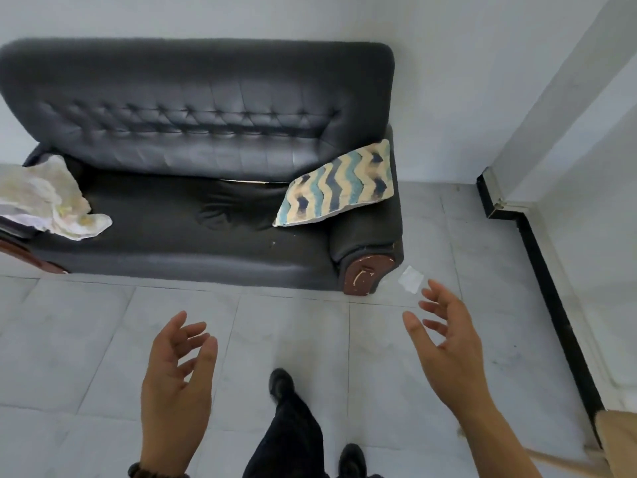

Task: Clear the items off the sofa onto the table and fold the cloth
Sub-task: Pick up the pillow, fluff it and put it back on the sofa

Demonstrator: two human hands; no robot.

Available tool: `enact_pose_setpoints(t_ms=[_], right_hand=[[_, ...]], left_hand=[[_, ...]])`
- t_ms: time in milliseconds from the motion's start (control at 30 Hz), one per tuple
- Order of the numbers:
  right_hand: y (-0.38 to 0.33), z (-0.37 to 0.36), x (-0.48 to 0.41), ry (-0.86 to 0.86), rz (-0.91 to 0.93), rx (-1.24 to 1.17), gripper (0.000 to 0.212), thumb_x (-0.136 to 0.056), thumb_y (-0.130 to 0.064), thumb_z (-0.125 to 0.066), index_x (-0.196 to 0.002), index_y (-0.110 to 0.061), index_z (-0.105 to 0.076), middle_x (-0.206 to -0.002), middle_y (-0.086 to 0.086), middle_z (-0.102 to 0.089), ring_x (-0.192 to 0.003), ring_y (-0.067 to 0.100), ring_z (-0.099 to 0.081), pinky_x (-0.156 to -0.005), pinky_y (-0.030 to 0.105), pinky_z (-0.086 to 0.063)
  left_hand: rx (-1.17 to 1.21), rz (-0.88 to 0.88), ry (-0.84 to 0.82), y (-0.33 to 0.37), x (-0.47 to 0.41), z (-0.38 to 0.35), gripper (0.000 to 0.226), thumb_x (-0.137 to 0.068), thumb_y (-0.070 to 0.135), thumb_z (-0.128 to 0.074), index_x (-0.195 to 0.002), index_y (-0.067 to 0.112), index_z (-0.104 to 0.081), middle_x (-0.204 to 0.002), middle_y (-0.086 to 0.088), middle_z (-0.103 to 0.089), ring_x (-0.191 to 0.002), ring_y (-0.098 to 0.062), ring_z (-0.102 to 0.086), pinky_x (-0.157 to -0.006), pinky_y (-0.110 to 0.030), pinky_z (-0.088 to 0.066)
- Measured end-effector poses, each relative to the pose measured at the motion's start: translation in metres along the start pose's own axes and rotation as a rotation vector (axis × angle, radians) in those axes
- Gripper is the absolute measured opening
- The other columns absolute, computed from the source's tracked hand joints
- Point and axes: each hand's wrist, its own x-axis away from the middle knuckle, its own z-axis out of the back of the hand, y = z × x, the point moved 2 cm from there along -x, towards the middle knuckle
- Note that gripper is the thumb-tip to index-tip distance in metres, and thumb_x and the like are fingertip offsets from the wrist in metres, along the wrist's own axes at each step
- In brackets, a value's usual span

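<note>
Two empty hands over grey tiled floor (103, 339), dark sofa (193, 132), white walls

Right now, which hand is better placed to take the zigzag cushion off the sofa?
Probably the right hand: open, empty, and on the same side as the cushion at the sofa's right end.

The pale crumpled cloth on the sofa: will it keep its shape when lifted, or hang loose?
The cloth probably hangs loose: it lies in soft wrinkles, one corner drooping over the seat of the sofa. It looks thin, so likely light. Both hands may be needed to spread it.
</note>
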Motion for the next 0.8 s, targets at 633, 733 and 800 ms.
enact_pose_setpoints(t_ms=[633, 733, 800], right_hand=[[-0.082, -0.186, -0.379, 0.064, -0.135, 0.022, 0.055, -0.090, -0.021, -0.071, -0.138, -0.028, -0.047, -0.128, -0.015, -0.055, -0.116, -0.002, -0.055, -0.086, 0.010, -0.045], [-0.063, -0.209, -0.418, 0.052, -0.198, 0.016, 0.055, -0.090, -0.022, -0.071, -0.138, -0.030, -0.047, -0.128, -0.016, -0.055, -0.116, -0.004, -0.054, -0.088, 0.011, -0.046], [-0.048, -0.223, -0.445, 0.012, -0.233, 0.006, 0.053, -0.090, -0.022, -0.070, -0.136, -0.033, -0.046, -0.128, -0.016, -0.054, -0.116, -0.006, -0.053, -0.092, 0.017, -0.048]], left_hand=[[0.025, -0.032, -0.237, 0.043, -0.469, -0.157, 0.044, -0.093, 0.011, -0.058, -0.134, 0.016, -0.046, -0.112, 0.010, -0.061, -0.098, 0.005, -0.058, -0.080, -0.005, -0.046], [0.001, -0.024, -0.266, 0.039, -0.512, -0.200, 0.045, -0.093, 0.009, -0.059, -0.135, 0.014, -0.046, -0.112, 0.008, -0.060, -0.097, 0.007, -0.058, -0.080, -0.004, -0.045], [-0.018, -0.004, -0.274, 0.033, -0.534, -0.227, 0.045, -0.093, 0.009, -0.059, -0.135, 0.014, -0.046, -0.112, 0.007, -0.060, -0.098, 0.007, -0.058, -0.080, -0.004, -0.045]])
